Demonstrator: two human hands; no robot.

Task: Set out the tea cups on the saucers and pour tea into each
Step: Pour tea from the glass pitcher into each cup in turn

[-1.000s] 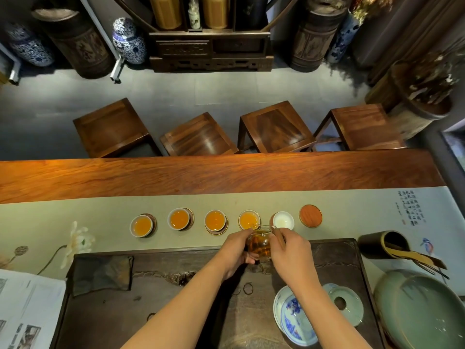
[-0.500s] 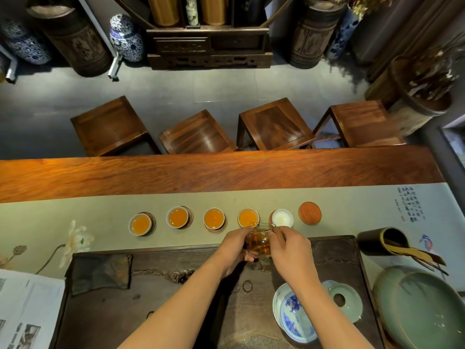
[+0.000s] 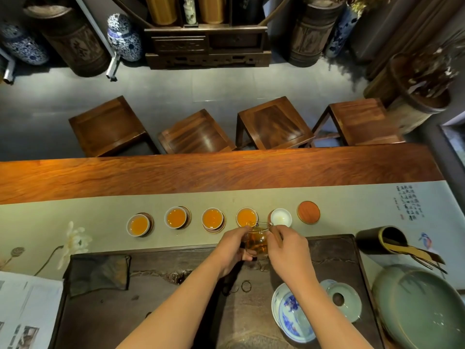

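Observation:
A row of small white cups stands on round saucers along the pale cloth runner (image 3: 100, 212). Several cups hold amber tea, the rightmost of these being the filled cup (image 3: 246, 217). Right of it an empty white cup (image 3: 281, 217) sits on its saucer, and a bare red-brown saucer (image 3: 308, 212) ends the row. A small glass pitcher (image 3: 257, 240) of amber tea is held between both hands, just in front of the filled and empty cups. My left hand (image 3: 232, 250) grips its left side. My right hand (image 3: 289, 248) holds its right side and a thin brown stick.
The dark wooden tea tray (image 3: 151, 298) lies under my arms, with a folded dark cloth (image 3: 98, 273) at its left. A blue-and-white bowl (image 3: 289, 316), a celadon lid (image 3: 343, 302), a large green basin (image 3: 422, 308) and a tool holder (image 3: 382, 239) stand at the right. Papers (image 3: 25, 311) lie at the left.
Both hands have stayed on the glass pitcher near the fourth and fifth cups. The view has shifted slightly; the empty cup stays empty.

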